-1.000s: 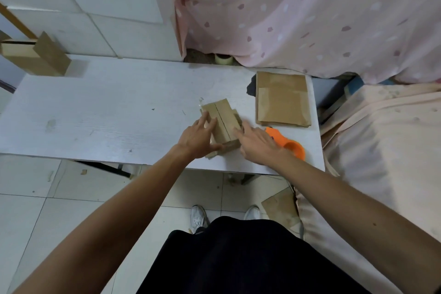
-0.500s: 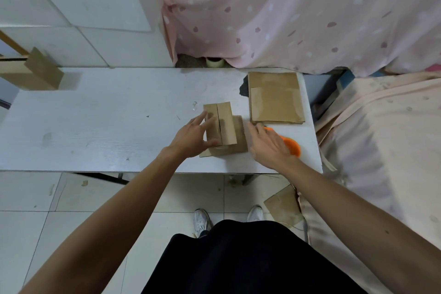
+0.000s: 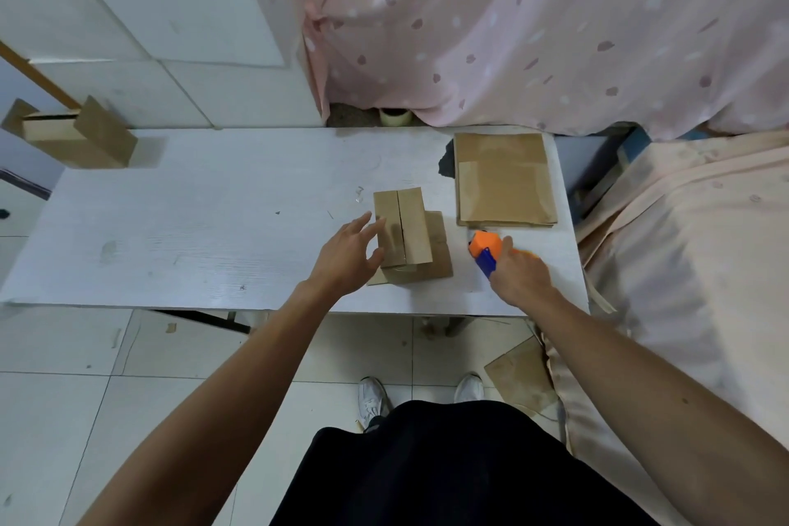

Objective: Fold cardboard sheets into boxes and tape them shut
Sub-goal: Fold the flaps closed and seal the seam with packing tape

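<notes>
Head view, at the packing table.

**Desk:** What are we looking at?

**Field:** A folded cardboard box (image 3: 401,226) stands near the front right of a white table (image 3: 213,218), its two top flaps meeting at a bare centre seam. The left hand (image 3: 346,261) is spread and relaxed just beside the box; whether it touches cannot be told. The right hand (image 3: 518,280) is curled round an orange-and-blue tape dispenser (image 3: 484,250), to the box's right.

**Desk:** Where could it slip?

**Field:** Likely at the seam. With no hand pressing them down, the flaps may spring apart and the tape could bridge a gap or land crooked. The light box may also skid under the dispenser's pull unless it is steadied.

**Desk:** And the surroundings?

**Field:** A stack of flat cardboard sheets (image 3: 504,179) lies behind the dispenser, and an open-flapped box (image 3: 77,137) sits at the far left corner. Behind the table are a tape roll (image 3: 395,117), a dotted pink curtain (image 3: 533,26) and white panels. Peach bedding (image 3: 683,248) lies to the right. Below are pale floor tiles (image 3: 64,397) and a loose cardboard piece (image 3: 518,376).
</notes>
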